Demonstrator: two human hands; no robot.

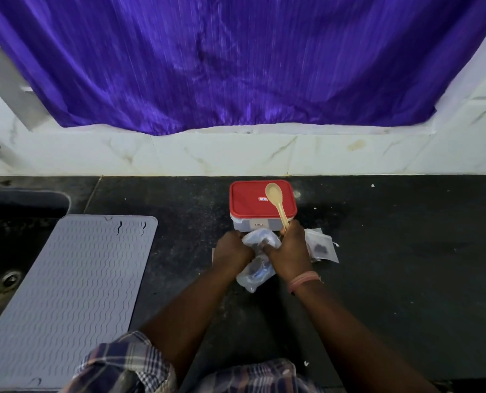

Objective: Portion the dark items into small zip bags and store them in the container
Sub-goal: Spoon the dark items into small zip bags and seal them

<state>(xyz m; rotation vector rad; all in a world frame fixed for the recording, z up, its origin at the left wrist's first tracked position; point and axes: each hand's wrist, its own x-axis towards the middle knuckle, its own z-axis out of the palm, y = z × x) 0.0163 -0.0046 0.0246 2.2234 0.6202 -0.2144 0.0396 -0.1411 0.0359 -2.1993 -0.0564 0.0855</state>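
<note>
A clear container with a red lid (250, 199) stands shut on the black counter, just beyond my hands. My right hand (287, 252) grips a wooden spoon (277, 201), its bowl raised over the lid, and also pinches a clear plastic bag (260, 239). My left hand (231, 253) grips the same bag from the left. A larger clear bag with dark items (254, 275) lies under my hands. Small zip bags (322, 246), one with dark items inside, lie to the right of my right hand.
A grey ribbed mat (66, 293) lies at the left, partly over a dark sink (9, 279). A white marble ledge (236, 154) and a purple curtain (236, 66) rise behind the counter (406, 265).
</note>
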